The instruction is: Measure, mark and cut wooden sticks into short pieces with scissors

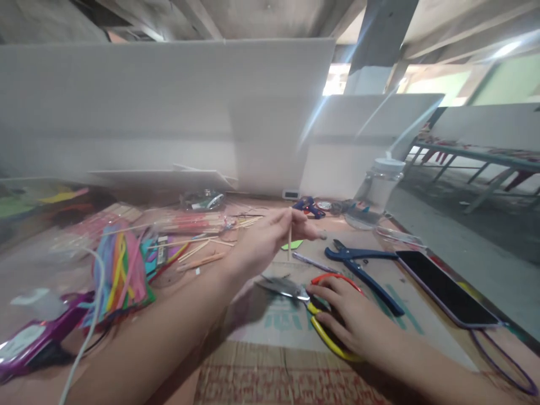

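Observation:
My left hand [274, 233] is raised over the middle of the table, its fingers closed on a thin wooden stick [289, 242] that points downward. Lower and to the right, my right hand [340, 309] has its fingers on the handles of a pair of scissors [333, 340], one handle red-orange and the other yellow. Its metal blades point left, partly apart, over a pale sheet [257, 320]. Just beyond the right hand lie blue-handled cutters [358, 264] and a pen [314, 262]. A small green piece [292, 245] shows behind the stick.
To the left are colourful strips [122, 270], bundled sticks [189, 222] and a purple device [42, 337] with a white cable [95, 304]. A phone [447, 287] lies at right. A clear lidded jar [373, 191] and a dark blue glue gun [310, 207] stand farther back, before white boards [169, 107].

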